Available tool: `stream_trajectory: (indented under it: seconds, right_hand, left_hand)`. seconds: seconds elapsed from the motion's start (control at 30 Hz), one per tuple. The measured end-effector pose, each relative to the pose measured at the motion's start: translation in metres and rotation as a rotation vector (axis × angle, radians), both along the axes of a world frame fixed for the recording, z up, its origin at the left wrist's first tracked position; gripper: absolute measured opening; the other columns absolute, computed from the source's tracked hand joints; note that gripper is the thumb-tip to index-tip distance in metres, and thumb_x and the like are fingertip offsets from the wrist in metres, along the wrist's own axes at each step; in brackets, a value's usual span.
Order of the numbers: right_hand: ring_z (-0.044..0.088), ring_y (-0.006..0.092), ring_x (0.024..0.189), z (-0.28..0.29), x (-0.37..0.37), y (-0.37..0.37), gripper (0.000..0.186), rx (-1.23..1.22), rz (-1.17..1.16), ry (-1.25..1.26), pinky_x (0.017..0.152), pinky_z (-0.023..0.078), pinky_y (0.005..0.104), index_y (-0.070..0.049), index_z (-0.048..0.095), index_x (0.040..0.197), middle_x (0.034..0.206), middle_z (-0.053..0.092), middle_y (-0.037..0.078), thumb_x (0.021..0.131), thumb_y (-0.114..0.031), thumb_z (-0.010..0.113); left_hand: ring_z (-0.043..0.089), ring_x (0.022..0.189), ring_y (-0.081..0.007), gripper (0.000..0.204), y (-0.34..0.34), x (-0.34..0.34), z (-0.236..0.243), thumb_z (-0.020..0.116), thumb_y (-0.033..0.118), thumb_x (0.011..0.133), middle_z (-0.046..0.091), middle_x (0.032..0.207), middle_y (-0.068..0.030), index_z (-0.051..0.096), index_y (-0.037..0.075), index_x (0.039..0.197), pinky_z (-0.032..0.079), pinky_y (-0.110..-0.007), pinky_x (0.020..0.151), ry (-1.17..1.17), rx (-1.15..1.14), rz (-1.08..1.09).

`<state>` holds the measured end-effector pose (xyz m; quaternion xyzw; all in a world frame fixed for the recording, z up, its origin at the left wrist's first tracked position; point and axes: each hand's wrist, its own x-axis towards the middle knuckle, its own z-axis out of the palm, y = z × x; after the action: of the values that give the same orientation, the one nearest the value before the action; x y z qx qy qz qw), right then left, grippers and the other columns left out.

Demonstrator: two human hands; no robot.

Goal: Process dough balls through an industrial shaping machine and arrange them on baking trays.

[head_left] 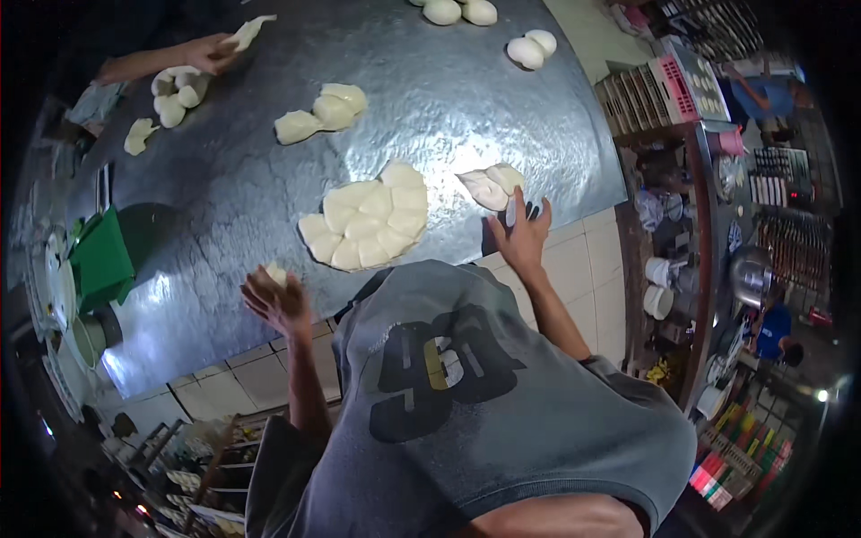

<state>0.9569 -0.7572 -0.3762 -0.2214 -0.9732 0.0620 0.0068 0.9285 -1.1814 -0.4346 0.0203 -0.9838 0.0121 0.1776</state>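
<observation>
A small dough piece (275,273) sits in the left hand (278,303), fingers curled around it, over the desk (224,188) edge at eight o'clock. The right hand (520,235), fingers spread, presses the desk just beside a folded dough piece (489,186), at three o'clock of the cut dough slab (366,224).

Bakery workroom — dough everywhere.
Cut dough pieces (366,224) on steel table (448,90); stacked trays (655,94) at two o'clock — tiled floor (583,269).

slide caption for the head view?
Left hand cups a dough piece; right hand reaches a cut dough piece on the steel table.
</observation>
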Motion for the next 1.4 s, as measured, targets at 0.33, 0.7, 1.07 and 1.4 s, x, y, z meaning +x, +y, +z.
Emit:
stream_trajectory:
  seconds: [0.33, 0.7, 1.07, 1.4]
  right_hand:
    - [0.054, 0.0366, 0.09, -0.092, -0.139, 0.028, 0.029, 0.153, 0.04, 0.336, 0.082, 0.043, 0.044, -0.008, 0.065, 0.093, 0.098, 0.061, 0.012, 0.083, -0.035, 0.057]
    - [0.058, 0.0297, 0.068, 0.002, -0.119, -0.005, 0.03, 0.078, 0.412, 0.265, 0.072, 0.046, 0.0388, -0.011, 0.067, 0.072, 0.07, 0.063, 0.007, 0.078, -0.04, 0.061]
    - [0.058, 0.0342, 0.081, -0.008, -0.056, 0.014, 0.037, 0.152, 0.367, 0.034, 0.07, 0.048, 0.0429, -0.009, 0.059, 0.101, 0.098, 0.06, 0.014, 0.091, -0.042, 0.049]
    - [0.058, 0.0292, 0.06, -0.052, -0.069, -0.005, 0.029, -0.02, 0.197, 0.315, 0.057, 0.045, 0.0384, -0.009, 0.06, 0.086, 0.067, 0.06, 0.009, 0.089, -0.037, 0.052]
  left_hand:
    - [0.058, 0.068, -0.0358, 0.034, -0.063, -0.145, -0.017, 0.055, 0.037, 0.089, 0.064, 0.075, -0.0168, 0.064, 0.006, 0.079, 0.046, -0.048, 0.064, -0.061, 0.166, 0.196]
    - [0.054, 0.054, -0.0242, 0.037, 0.036, -0.059, 0.02, 0.053, 0.041, 0.09, 0.059, 0.066, -0.0092, 0.062, 0.007, 0.077, 0.041, -0.036, 0.05, 0.13, -0.07, 0.086]
    - [0.059, 0.068, -0.0318, 0.033, -0.001, -0.004, 0.057, 0.061, 0.038, 0.085, 0.063, 0.077, -0.0133, 0.061, 0.006, 0.092, 0.047, -0.042, 0.066, -0.235, 0.232, -0.102]
    - [0.062, 0.064, -0.0342, 0.046, 0.027, -0.027, 0.012, 0.062, 0.051, 0.079, 0.064, 0.076, -0.0144, 0.063, 0.006, 0.087, 0.05, -0.046, 0.06, -0.353, 0.367, 0.329]
